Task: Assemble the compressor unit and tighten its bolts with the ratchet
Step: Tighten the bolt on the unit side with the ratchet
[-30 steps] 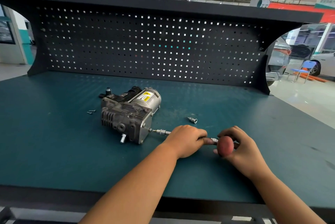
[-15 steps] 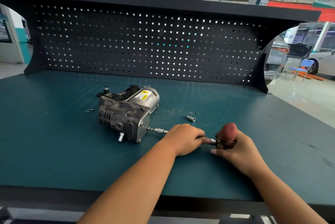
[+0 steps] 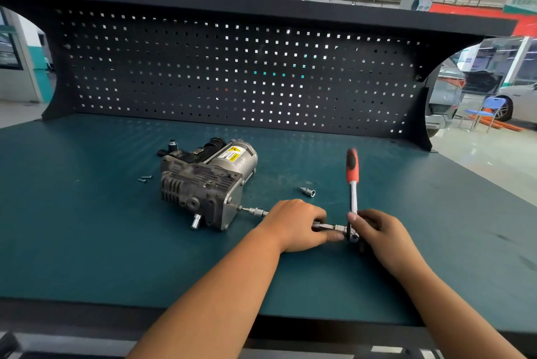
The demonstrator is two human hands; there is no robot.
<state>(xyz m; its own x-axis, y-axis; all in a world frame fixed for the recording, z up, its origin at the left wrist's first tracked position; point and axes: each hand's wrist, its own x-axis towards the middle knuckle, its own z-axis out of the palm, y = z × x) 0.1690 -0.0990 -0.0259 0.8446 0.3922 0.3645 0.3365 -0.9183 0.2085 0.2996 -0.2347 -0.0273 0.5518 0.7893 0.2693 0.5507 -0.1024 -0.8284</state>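
The grey compressor unit (image 3: 205,184) lies on the green bench, its yellow warning label facing up. A long extension bar (image 3: 255,211) runs from a bolt on its right face toward me. My left hand (image 3: 296,225) is closed around that bar. The ratchet (image 3: 352,184) has a red and black handle that points away from me toward the pegboard; its head sits at the bar's right end. My right hand (image 3: 377,230) grips the ratchet at the head, with the thumb on the shaft.
A loose socket (image 3: 308,191) lies right of the compressor. Two small screws (image 3: 144,178) lie to its left. A black pegboard (image 3: 232,76) walls the back of the bench (image 3: 87,242). The bench's front edge is close to my forearms.
The ratchet handle has swung from pointing at me, over the top, to pointing away toward the pegboard. My right hand slid from the handle's end to the ratchet head. The left hand stayed put.
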